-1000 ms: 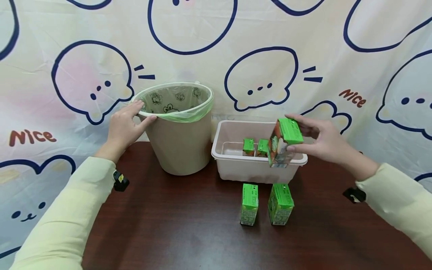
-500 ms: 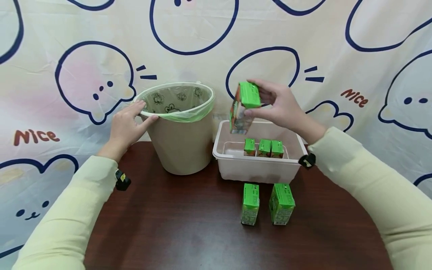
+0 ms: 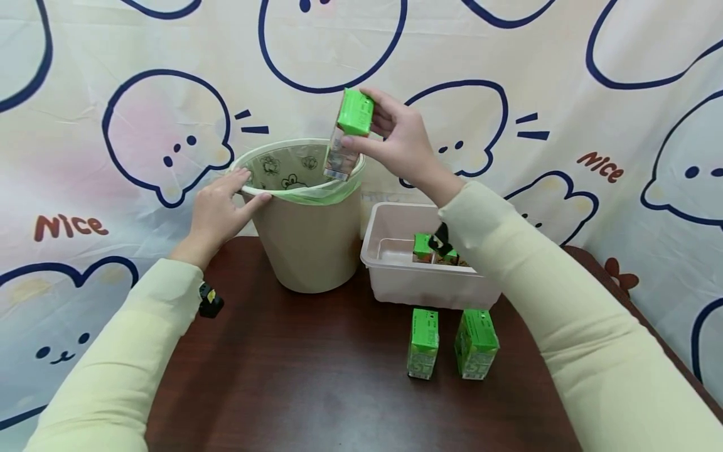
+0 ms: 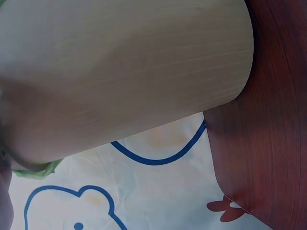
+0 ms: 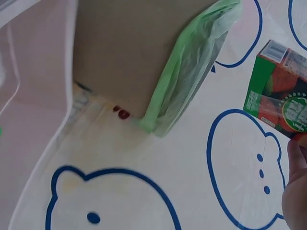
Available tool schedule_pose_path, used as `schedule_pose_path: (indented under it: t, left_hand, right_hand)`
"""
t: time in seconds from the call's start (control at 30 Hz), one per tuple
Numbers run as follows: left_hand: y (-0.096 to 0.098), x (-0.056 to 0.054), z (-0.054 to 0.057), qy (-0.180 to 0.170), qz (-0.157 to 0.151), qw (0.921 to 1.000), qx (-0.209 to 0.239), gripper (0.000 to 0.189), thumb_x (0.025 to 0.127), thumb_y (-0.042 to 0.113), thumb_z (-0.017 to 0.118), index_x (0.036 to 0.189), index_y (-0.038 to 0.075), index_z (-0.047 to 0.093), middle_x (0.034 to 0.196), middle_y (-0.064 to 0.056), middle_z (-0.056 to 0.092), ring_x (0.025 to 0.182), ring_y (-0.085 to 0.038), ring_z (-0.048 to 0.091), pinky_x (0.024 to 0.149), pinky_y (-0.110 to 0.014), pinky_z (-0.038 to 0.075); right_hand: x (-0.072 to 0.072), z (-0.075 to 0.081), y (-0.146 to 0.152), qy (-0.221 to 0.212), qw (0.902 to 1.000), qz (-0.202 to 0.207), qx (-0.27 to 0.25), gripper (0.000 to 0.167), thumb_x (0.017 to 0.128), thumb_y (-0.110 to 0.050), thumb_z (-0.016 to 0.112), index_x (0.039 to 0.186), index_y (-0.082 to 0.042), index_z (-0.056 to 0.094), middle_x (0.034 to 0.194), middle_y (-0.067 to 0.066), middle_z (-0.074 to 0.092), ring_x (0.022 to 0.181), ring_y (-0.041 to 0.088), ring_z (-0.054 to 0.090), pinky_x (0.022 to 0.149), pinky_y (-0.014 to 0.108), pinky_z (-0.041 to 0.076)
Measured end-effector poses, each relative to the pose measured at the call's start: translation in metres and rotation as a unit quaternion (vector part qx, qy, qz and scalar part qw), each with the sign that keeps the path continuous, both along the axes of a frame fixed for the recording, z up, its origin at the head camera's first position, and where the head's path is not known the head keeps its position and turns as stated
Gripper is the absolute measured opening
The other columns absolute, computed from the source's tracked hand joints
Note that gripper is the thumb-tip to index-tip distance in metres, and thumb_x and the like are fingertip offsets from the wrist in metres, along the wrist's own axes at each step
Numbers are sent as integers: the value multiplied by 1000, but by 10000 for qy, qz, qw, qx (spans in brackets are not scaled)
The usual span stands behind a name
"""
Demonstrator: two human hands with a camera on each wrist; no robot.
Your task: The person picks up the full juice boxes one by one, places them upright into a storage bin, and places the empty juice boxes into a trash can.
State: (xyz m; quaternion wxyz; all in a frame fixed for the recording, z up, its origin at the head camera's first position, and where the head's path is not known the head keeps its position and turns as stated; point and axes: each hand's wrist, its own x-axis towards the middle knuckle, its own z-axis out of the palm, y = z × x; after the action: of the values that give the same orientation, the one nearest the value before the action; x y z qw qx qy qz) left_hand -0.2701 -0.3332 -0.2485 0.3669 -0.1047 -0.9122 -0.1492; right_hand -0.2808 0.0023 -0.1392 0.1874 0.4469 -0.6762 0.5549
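While the left hand (image 3: pixel 217 210) rests, fingers extended, on the left side of the rim of the lined bin (image 3: pixel 310 251), the right hand (image 3: pixel 403 141) holds a small carton (image 3: pixel 337 150) between thumb and fingers, tilted, above the right side of the bin's mouth; the right wrist view shows it apart from the green liner (image 3: pixel 324 196). The bin stands towards the far-left corner of the tabletop (image 3: pixel 316 376), with a pale tub (image 3: pixel 429 285) to its right near the far edge and two upright cartons (image 3: pixel 423 345) in front of the tub, farther from that edge. The held carton is judged to be stiff paperboard, square-edged where seen; its contents, and so its weight, cannot be determined, though one hand appears ample. The printed faces look smooth and may slip under too light a grip. Recommended hold: across two opposite side faces near the green top, with even, moderate pressure, since hard squeezing mid-wall could buckle the panels.
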Motion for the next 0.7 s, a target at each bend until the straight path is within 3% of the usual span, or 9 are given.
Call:
schedule_pose_path:
  t: [0.2, 0.37, 0.47, 0.7]
  left_hand:
    - [0, 0, 1, -67, 58, 10000, -20, 72, 90, 55, 61, 135, 0, 56, 137, -18, 53, 130, -34, 46, 108, -50, 32]
    - [0, 0, 1, -48, 61, 9999, -65, 71, 90, 55, 61, 134, -1, 56, 136, -18, 53, 129, -34, 47, 108, -50, 33]
    - [0, 0, 1, -27, 47, 10000, -58, 71, 90, 54, 62, 134, -1, 57, 136, -18, 53, 129, -34, 47, 108, -50, 33]
    - [-1, 1, 2, -63, 62, 10000, -41, 70, 90, 54, 62, 134, 0, 56, 136, -18, 53, 129, -34, 47, 108, -49, 33]
  right_hand:
    - [-9, 0, -30, -213, 9997, -30, -120, 69, 80, 2, 76, 139, 11, 42, 134, 23, 54, 116, 18, 59, 97, 24, 45]
    - [-37, -15, -52, -446, 9989, 42, -127, 73, 79, -4, 80, 142, 5, 42, 135, 16, 54, 117, 14, 57, 97, 22, 44]
    - [-51, -25, -63, -570, 9983, -88, 125, 77, 80, -14, 82, 144, -1, 42, 135, 10, 55, 118, 11, 56, 97, 21, 43]
    - [-62, -35, -80, -701, 9938, -475, 714, 75, 81, -22, 81, 143, -3, 43, 128, 9, 58, 110, 11, 59, 91, 20, 47]
